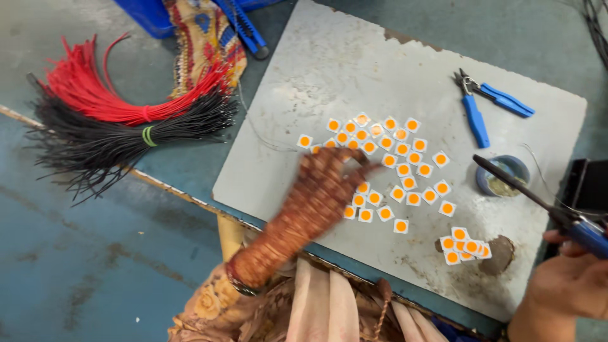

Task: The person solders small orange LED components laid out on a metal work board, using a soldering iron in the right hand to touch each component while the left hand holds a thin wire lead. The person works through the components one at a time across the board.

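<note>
My left hand (pixel 320 196), covered in dark henna patterns and blurred by motion, lies flat with fingers spread over a scatter of several small white square chips with orange round centres (pixel 405 170) on a grey board (pixel 354 69). My right hand (pixel 567 285), at the lower right, grips a soldering iron (pixel 538 201) with a blue handle; its dark tip points up-left, over a small round tin (pixel 503 176). A small heap of the same chips (pixel 464 246) lies near the board's front edge.
Blue-handled pliers (pixel 484 104) lie at the board's far right. A bundle of red wires (pixel 95 92) and one of black wires (pixel 120 139), each tied, rest at the left. A blue bin (pixel 149 16) and patterned cloth (pixel 202 38) sit at the back.
</note>
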{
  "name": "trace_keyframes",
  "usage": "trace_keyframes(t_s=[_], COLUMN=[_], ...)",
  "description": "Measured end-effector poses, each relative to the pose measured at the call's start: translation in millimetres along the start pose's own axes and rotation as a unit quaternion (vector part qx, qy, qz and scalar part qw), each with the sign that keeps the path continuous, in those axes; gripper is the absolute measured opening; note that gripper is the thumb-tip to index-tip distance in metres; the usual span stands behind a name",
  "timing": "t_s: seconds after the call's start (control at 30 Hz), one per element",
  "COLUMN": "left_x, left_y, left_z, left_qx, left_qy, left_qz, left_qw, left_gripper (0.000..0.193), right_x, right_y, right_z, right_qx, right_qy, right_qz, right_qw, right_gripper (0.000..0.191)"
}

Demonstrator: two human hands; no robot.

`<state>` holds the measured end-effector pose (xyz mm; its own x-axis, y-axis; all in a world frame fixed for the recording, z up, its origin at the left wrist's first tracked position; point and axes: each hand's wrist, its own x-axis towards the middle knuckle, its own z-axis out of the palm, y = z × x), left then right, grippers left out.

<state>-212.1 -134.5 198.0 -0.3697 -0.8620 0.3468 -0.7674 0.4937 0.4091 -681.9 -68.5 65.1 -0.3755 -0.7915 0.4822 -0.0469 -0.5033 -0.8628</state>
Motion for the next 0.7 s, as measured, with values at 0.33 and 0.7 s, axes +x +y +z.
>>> trace_keyframes(t_s=[0.33,0.7], left_x=[-23,-55], left_y=[-101,-25], left_z=[-76,-55], left_qx=[0.116,0.099], left_qy=[0.043,0.032], left_qz=[-0.060,0.092], left_qw=[0.990,0.990], left_gripper=[0.034,0.028], right_x=[9,25], right_y=[-17,-120], right_z=[43,148], right_qx=[-0.064,-0.107], right_qy=[-0.033,-0.091], right_qz=[-0.053,-0.267], right_qw=[0.996,0.953], right_gripper=[0.052,0.056])
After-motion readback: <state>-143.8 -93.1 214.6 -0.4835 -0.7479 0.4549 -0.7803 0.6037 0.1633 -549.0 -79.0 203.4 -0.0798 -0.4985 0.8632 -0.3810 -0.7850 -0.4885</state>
